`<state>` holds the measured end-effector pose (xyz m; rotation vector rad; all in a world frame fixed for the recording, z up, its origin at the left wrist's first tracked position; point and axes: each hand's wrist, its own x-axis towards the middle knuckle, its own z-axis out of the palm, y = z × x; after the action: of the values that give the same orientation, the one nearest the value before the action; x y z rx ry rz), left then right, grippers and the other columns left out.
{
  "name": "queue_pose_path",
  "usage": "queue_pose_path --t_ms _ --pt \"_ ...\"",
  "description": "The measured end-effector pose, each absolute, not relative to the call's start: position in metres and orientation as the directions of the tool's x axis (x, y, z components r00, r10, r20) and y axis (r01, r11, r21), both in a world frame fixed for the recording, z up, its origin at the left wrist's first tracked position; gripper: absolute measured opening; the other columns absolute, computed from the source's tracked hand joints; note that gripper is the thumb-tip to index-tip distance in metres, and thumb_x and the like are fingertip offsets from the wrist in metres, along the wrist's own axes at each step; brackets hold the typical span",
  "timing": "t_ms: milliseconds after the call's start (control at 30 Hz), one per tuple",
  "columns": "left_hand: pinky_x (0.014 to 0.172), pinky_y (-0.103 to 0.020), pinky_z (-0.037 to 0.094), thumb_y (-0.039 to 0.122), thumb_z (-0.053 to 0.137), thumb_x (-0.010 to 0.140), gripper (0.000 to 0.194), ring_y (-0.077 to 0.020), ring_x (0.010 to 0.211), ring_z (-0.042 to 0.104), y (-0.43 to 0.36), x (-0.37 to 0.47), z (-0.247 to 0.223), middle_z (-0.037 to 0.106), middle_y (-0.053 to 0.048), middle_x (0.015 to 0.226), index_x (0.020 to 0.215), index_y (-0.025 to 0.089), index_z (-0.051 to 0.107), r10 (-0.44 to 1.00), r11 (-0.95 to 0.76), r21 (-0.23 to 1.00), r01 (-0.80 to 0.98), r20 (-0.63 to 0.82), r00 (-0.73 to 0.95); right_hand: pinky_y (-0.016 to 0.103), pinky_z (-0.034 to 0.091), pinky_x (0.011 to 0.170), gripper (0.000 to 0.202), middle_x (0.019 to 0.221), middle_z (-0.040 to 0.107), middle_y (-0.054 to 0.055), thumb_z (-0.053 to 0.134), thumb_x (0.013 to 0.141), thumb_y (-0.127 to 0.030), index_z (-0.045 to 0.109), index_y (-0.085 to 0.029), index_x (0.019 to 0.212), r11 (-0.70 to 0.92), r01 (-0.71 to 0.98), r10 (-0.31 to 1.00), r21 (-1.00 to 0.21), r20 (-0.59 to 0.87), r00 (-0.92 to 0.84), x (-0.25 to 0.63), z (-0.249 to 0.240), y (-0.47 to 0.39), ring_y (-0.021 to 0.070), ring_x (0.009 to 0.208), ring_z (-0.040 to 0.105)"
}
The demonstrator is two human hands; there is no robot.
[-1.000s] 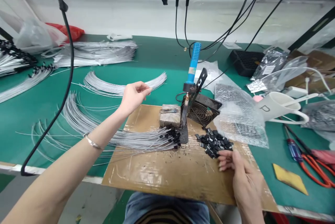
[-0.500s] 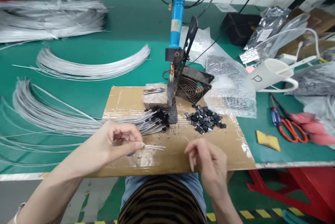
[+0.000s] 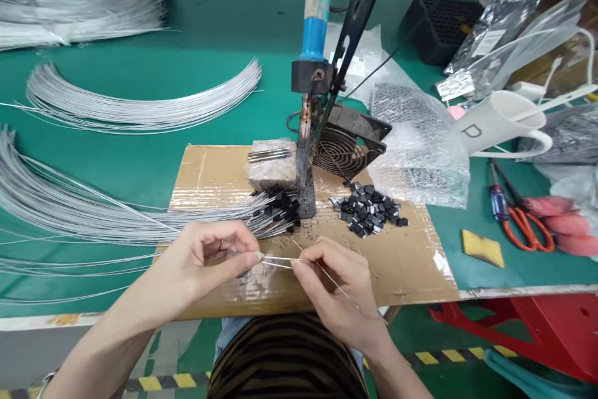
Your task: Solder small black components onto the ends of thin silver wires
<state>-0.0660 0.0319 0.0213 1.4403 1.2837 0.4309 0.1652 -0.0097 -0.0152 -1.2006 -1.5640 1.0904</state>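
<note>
My left hand [image 3: 219, 259] pinches a few thin grey wires [image 3: 275, 258], whose ends stick out to the right between thumb and forefinger. At those ends the thumb and forefinger of my right hand [image 3: 339, 290] are closed. A fine, stiff wire [image 3: 337, 286] runs slantwise through the right hand, its tip poking out at upper left; whether the fingers also grip the grey wire ends is hard to tell. Behind the left hand lies a bundle of grey wires [image 3: 116, 218] with black connectors [image 3: 283, 207] on their ends. A heap of loose black connectors [image 3: 369, 207] lies beyond my right hand.
A blue-handled soldering iron [image 3: 317, 19] stands clamped above the cardboard [image 3: 411, 274], beside a pale block [image 3: 272, 168] and a small fan [image 3: 346, 144]. Further wire bundles [image 3: 144, 106] lie at left. A white mug [image 3: 504, 122], orange-handled scissors [image 3: 526, 228] and a yellow sponge [image 3: 483, 248] are at right.
My right hand has moved left and up to the wire ends, its thumb and forefinger now meeting them. The left hand keeps its pinch. The camera view has shifted slightly.
</note>
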Motion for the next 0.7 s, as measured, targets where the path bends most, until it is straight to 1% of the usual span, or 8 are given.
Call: queue_pose_path --t_ms 133,233,333,433,533,600,700 --pt "0.053 -0.027 0.034 0.050 0.072 0.090 0.029 -0.0155 0.059 0.047 0.033 -0.068 0.019 0.057 0.001 0.064 0.074 0.027 0.071 0.835 0.240 0.862 0.447 -0.418 0.359 0.025 0.042 0.055 0.020 0.068 0.057 -0.002 0.065 0.098 -0.019 0.064 -0.020 0.078 0.221 0.245 0.969 -0.944 0.182 -0.169 0.167 -0.019 -0.007 0.0122 0.060 0.053" --pt "0.053 -0.028 0.034 0.050 0.072 0.090 0.029 -0.0155 0.059 0.045 0.035 -0.070 0.019 0.055 0.001 0.064 0.074 0.027 0.070 0.825 0.260 0.860 0.440 -0.435 0.362 0.025 0.041 0.057 0.019 0.070 0.058 -0.003 0.066 0.099 -0.020 0.064 -0.020 0.080 0.193 0.211 0.974 -0.958 0.160 -0.161 0.168 -0.021 -0.006 0.0115 0.061 0.053" --pt "0.054 -0.028 0.037 0.049 0.071 0.092 0.028 -0.0160 0.060 0.047 0.035 -0.071 0.021 0.056 0.001 0.065 0.074 0.028 0.070 0.821 0.255 0.855 0.451 -0.438 0.366 0.025 0.040 0.059 0.018 0.072 0.056 -0.004 0.065 0.100 -0.019 0.063 -0.020 0.082 0.178 0.189 0.974 -0.966 0.146 -0.171 0.167 -0.020 -0.006 0.0112 0.063 0.053" --pt "0.056 -0.028 0.042 0.047 0.068 0.094 0.022 -0.0179 0.063 0.055 0.030 -0.065 0.023 0.064 0.000 0.069 0.080 0.030 0.072 0.850 0.156 0.849 0.504 -0.375 0.369 0.026 0.041 0.061 0.018 0.074 0.055 -0.003 0.062 0.101 -0.017 0.062 -0.020 0.083 0.214 0.201 0.964 -0.956 0.174 -0.200 0.167 -0.018 -0.006 0.0125 0.066 0.053" --pt "0.057 -0.029 0.047 0.044 0.067 0.095 0.014 -0.0199 0.067 0.062 0.022 -0.051 0.025 0.072 0.000 0.079 0.098 0.033 0.075 0.871 0.040 0.832 0.554 -0.301 0.389 0.027 0.041 0.062 0.018 0.075 0.054 -0.002 0.060 0.100 -0.014 0.060 -0.020 0.083 0.254 0.215 0.952 -0.943 0.204 -0.230 0.166 -0.016 -0.005 0.0132 0.068 0.052" --pt "0.054 -0.029 0.045 0.044 0.064 0.097 0.015 -0.0192 0.062 0.059 0.016 -0.041 0.025 0.070 0.000 0.074 0.098 0.033 0.074 0.871 0.016 0.824 0.567 -0.290 0.397 0.027 0.041 0.062 0.018 0.075 0.054 -0.002 0.060 0.100 -0.013 0.060 -0.020 0.083 0.275 0.208 0.947 -0.939 0.227 -0.225 0.165 -0.016 -0.004 0.0134 0.068 0.052" --pt "0.050 -0.028 0.037 0.045 0.057 0.101 0.025 -0.0172 0.057 0.052 0.011 -0.029 0.023 0.062 0.001 0.066 0.089 0.028 0.070 0.878 0.076 0.824 0.561 -0.322 0.354 0.026 0.041 0.062 0.018 0.074 0.054 -0.002 0.060 0.100 -0.013 0.061 -0.020 0.084 0.279 0.194 0.954 -0.940 0.248 -0.171 0.164 -0.020 -0.006 0.0128 0.067 0.051"
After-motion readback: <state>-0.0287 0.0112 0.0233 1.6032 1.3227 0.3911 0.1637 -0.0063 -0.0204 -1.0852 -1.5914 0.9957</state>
